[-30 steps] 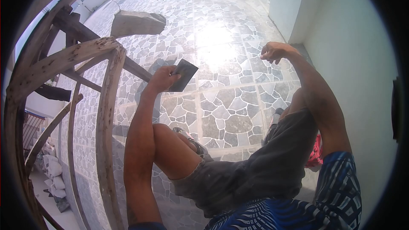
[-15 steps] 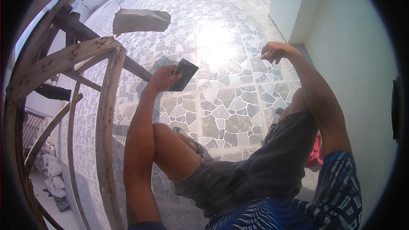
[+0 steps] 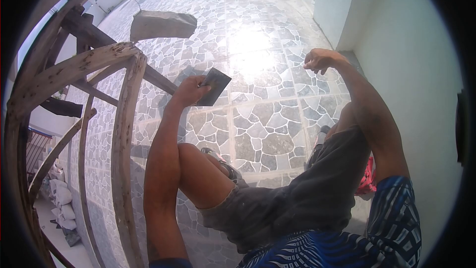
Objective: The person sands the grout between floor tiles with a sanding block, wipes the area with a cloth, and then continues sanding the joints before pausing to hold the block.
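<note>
My left hand is closed around the edge of a dark, flat rectangular piece, with the thumb on its upper face. The piece is tilted over the patterned floor; its material cannot be made out. On the other side, my right hand is raised in front of the pale wall with its fingers curled in. Whether anything small sits between those fingers is hidden from view. The nearest thing to my left forearm is a wooden frame of rough beams.
A grey slab-like piece appears beyond the frame's top corner. The pale wall runs close along my right. Stone-patterned tiles spread ahead, with a bright glare. A red item lies beside my right thigh. White lumpy things are piled lower left.
Both hands keep nearly the same place and grip. The grey slab-like piece appears shifted very slightly to the left.
</note>
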Demonstrator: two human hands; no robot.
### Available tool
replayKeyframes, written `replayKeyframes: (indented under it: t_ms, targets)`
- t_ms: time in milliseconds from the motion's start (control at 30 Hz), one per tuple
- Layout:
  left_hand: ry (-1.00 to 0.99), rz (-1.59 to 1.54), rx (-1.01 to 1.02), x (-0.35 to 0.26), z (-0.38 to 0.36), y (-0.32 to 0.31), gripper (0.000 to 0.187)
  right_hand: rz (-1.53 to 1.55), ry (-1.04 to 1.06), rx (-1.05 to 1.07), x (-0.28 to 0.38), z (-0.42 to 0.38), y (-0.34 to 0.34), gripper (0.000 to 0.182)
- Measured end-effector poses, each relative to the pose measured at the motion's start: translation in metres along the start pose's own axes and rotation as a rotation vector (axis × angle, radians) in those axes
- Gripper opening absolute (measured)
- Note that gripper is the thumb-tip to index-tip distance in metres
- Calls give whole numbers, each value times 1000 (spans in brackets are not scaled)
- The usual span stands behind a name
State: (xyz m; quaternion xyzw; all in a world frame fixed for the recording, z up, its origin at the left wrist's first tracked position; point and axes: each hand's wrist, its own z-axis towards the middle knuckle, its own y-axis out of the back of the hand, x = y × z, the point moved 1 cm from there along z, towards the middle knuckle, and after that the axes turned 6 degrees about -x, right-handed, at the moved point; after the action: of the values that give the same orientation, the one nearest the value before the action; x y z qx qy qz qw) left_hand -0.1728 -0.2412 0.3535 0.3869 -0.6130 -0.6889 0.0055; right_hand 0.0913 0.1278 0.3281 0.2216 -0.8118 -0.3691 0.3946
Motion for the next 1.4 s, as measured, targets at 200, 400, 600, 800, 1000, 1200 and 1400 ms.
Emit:
replayKeyframes:
  t_ms: [200, 400, 600, 800, 1000, 1200, 1400]
  targets:
    - [4, -28, 8, 0, 0, 0, 30, 0, 3, 2, 0, 0, 0, 45]
    - [24, -51, 10, -4, -2, 1, 30, -4, 5, -2, 0, 0, 0, 45]
    - [-13, -14, 6, 0, 0, 0, 30, 0, 8, -6, -2, 1, 0, 45]
    - [-69, -51, -48, -1, -2, -2, 23, 2, 10, -10, -3, 3, -1, 44]
    - [0, -48, 7, -1, -1, -1, 30, 6, 7, -12, -2, 2, 0, 45]
    - [13, -23, 3, -6, -3, 1, 30, 4, 4, -10, 1, -2, 0, 45]
    - [-35, -8, -2, -5, -1, 1, 29, 4, 0, -4, -1, 1, 0, 45]
